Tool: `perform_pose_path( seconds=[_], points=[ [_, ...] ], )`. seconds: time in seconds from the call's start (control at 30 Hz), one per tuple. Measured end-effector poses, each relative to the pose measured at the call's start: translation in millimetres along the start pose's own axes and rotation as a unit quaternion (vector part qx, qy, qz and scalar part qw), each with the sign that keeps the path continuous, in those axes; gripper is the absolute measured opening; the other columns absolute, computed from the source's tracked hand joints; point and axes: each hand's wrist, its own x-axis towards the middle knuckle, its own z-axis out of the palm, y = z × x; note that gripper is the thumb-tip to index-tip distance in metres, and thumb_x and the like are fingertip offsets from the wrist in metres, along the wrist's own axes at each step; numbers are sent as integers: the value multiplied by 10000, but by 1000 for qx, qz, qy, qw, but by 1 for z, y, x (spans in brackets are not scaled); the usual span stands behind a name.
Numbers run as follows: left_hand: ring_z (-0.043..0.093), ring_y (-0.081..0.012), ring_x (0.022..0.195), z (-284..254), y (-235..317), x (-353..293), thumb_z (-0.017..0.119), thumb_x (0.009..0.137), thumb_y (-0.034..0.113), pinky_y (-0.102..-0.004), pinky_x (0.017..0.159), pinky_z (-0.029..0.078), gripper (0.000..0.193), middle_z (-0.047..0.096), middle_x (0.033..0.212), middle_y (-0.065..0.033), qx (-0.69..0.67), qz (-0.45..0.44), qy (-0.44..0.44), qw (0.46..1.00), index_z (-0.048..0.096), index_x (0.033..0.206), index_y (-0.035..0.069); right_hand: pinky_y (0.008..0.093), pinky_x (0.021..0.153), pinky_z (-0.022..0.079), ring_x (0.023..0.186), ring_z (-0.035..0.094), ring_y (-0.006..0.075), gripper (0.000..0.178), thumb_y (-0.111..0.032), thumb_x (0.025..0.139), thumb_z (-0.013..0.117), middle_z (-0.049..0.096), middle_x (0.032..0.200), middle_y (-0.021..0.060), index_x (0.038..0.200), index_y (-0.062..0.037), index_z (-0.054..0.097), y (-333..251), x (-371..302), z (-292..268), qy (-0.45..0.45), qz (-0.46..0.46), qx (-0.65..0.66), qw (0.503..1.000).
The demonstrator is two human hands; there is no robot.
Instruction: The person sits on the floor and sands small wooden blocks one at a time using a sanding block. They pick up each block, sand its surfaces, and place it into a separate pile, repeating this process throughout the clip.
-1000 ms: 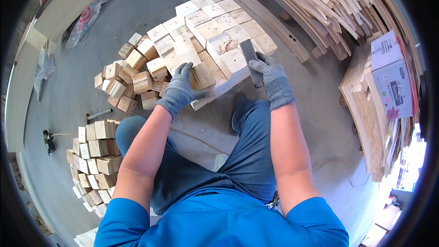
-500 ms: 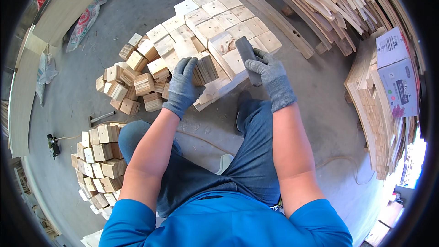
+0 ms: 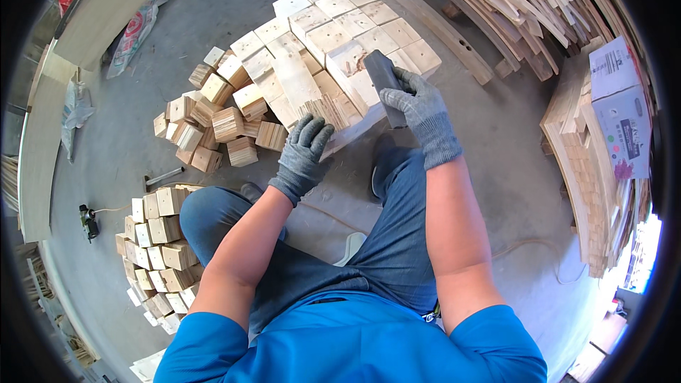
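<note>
My gloved left hand point(image 3: 303, 158) is at the near edge of a large group of wooden blocks point(image 3: 355, 23). Its fingers curl loosely with the thumb apart, and I see nothing in its grip. Just beyond the fingertips, a long wooden block with a layered end point(image 3: 294, 79) lies among the others; whether the fingers touch it I cannot tell. My right hand point(image 3: 417, 103), gloved too, is closed around a flat dark grey bar point(image 3: 385, 85), held tilted over the right side of the blocks. The palm side of that grip is hidden.
Loose wooden blocks point(image 3: 228, 124) are heaped to the left, and more stand stacked point(image 3: 163, 234) by my left knee. A hammer point(image 3: 164, 176) and a corded power tool point(image 3: 88, 224) lie on the floor. Long boards point(image 3: 489, 0) and a box point(image 3: 621, 113) on stacked wood are at right.
My left hand has let go of the layered wooden block and drawn back toward me. The block now lies lower among the others. My right hand keeps the grey bar nearly in place.
</note>
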Motion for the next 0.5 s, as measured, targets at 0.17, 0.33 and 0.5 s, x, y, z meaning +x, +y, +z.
perform_pose_path(
  seconds=[0.17, 0.33, 0.5],
  points=[
    [474, -489, 1466, -12, 8, -1, 974, 642, 197, -581, 1232, 421, 1030, 500, 1560, -233, 2, -39, 16, 999, 502, 1552, 105, 363, 1044, 570, 1197, 738, 304, 718, -309, 867, 891, 742, 1337, 246, 1471, -1, 655, -2, -7, 2, -1, -32, -60, 998],
    [409, -467, 1527, -15, -6, -5, 1038, 626, 278, -512, 1279, 384, 1262, 419, 1623, -267, -38, -204, 48, 977, 340, 1649, 36, 424, 1056, 572, 1203, 730, 379, 732, -349, 833, 896, 737, 1318, 268, 1441, -7, 675, -16, -28, 9, 21, -70, -258, 963],
    [462, -420, 1495, 14, -33, -1, 1070, 585, 367, -426, 1276, 399, 1421, 431, 1610, -270, -189, -351, 34, 917, 248, 1671, -38, 478, 1092, 544, 1239, 689, 410, 742, -363, 827, 887, 701, 1370, 256, 1464, -53, 666, -9, -52, 32, -5, -140, -311, 940]
  ],
)
